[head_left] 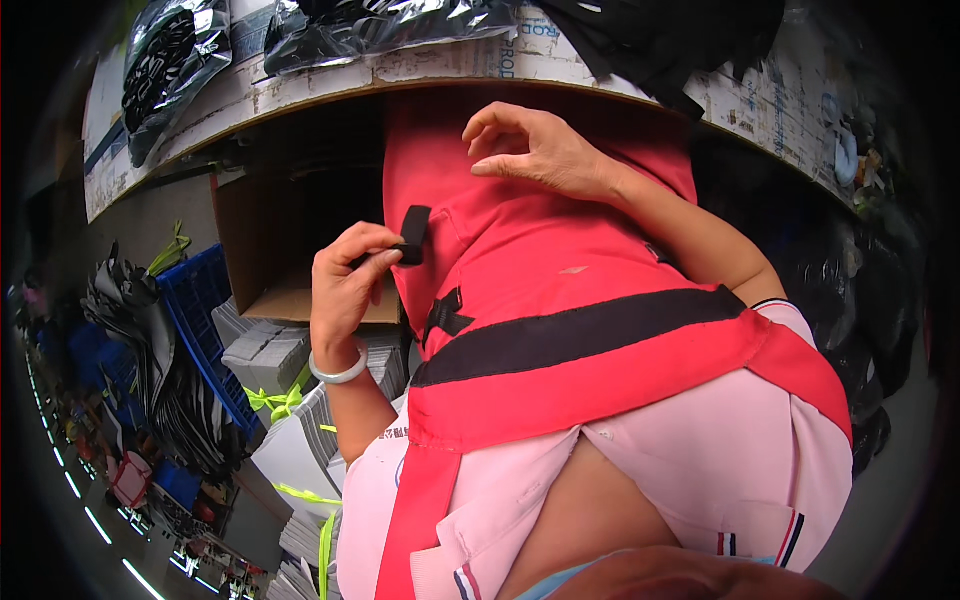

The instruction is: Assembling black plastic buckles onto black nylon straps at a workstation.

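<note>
our left hand [345, 272] clamped its grip on a black strap [416, 228]; our right hand [555, 155] hovered, grip apart.

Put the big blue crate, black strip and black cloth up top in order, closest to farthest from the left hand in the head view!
1. Black strip, held in the left hand.
2. Big blue crate, left of the hand.
3. Black cloth, at the top right.

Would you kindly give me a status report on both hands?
Left hand pinching black strip. Right hand open, apparently empty, over red apron. Nothing visibly blocking either hand.
</note>
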A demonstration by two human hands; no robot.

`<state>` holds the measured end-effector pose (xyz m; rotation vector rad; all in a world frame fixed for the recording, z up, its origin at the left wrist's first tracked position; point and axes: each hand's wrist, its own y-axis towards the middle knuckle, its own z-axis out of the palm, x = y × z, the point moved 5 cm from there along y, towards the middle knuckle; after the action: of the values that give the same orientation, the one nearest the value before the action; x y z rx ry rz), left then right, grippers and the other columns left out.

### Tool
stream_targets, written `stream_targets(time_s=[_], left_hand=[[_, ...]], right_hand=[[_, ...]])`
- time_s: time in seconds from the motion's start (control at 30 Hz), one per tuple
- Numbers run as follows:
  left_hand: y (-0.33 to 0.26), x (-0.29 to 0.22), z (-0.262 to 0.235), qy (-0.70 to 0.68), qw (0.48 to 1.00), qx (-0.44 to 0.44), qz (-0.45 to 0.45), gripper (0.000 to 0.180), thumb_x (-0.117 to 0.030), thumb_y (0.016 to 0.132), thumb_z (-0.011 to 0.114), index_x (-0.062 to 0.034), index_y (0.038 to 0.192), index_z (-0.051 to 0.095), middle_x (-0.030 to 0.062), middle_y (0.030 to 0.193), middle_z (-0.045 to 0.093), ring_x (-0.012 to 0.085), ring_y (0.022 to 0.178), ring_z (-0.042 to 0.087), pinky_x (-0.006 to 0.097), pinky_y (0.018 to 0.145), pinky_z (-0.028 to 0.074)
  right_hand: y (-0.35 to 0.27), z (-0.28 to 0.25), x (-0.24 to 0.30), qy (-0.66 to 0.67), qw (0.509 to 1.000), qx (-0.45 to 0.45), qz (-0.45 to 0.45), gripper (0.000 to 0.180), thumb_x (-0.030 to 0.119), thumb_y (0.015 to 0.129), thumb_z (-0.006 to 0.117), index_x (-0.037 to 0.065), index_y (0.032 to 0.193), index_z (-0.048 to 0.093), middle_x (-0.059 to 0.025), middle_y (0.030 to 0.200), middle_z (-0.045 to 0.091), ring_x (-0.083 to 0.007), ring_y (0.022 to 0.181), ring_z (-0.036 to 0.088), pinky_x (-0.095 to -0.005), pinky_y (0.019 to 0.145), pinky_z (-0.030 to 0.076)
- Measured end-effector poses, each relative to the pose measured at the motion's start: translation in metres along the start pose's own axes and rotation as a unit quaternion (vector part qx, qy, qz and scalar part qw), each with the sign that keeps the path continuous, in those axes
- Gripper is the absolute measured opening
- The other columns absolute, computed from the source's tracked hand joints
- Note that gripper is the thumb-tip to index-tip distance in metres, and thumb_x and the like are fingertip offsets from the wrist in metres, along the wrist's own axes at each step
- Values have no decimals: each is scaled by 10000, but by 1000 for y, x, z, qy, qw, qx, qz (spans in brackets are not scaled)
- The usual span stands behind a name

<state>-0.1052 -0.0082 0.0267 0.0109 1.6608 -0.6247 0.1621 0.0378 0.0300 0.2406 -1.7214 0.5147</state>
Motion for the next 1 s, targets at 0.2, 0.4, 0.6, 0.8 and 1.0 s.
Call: stream_targets(time_s=[0.2, 0.4, 0.6, 0.8, 1.0], left_hand=[[-50, 109, -116, -21, 944, -305, -121, 273, -22, 897, 634, 18, 1167, 625, 103, 1071, 659, 167, 785, 686, 205, 525, 499], [26, 96, -35, -302, 934, -193, 12, 322, 40, 910, 572, 24, 1228, 525, 148, 1182, 580, 259, 1039, 630, 352, 904, 549], [73, 3, 55, -280, 959, -28, 42, 362, 16, 958, 495, 26, 1312, 414, 215, 1089, 622, 276, 898, 684, 343, 771, 595], [89, -13, 80, -276, 959, -13, 67, 235, -46, 965, 533, 44, 1177, 486, 187, 931, 671, 230, 782, 693, 293, 650, 592], [89, -21, 98, -228, 968, -45, 94, 119, -100, 947, 600, 4, 964, 657, 27, 771, 670, 73, 649, 624, 198, 529, 489]], right_hand=[[12, -103, 24, -302, 911, -253, -126, 189, 155, 866, 692, 55, 1023, 662, -55, 948, 664, -162, 852, 639, -270, 771, 512], [44, -130, 27, -533, 758, -318, -197, 187, 142, 831, 671, 22, 974, 686, -163, 875, 663, -330, 771, 641, -398, 718, 513], [36, -145, 52, -417, 811, -341, -229, 99, 88, 827, 683, 25, 899, 709, -146, 763, 645, -267, 689, 628, -331, 647, 498], [-4, -85, 76, -98, 965, -209, -124, 236, 238, 966, 588, 53, 1108, 618, -28, 770, 647, -73, 638, 616, -194, 575, 511], [-3, 2, 21, 201, 967, -12, 157, 219, 225, 974, 555, 11, 938, 580, -45, 704, 635, -73, 557, 602, -196, 478, 504]])
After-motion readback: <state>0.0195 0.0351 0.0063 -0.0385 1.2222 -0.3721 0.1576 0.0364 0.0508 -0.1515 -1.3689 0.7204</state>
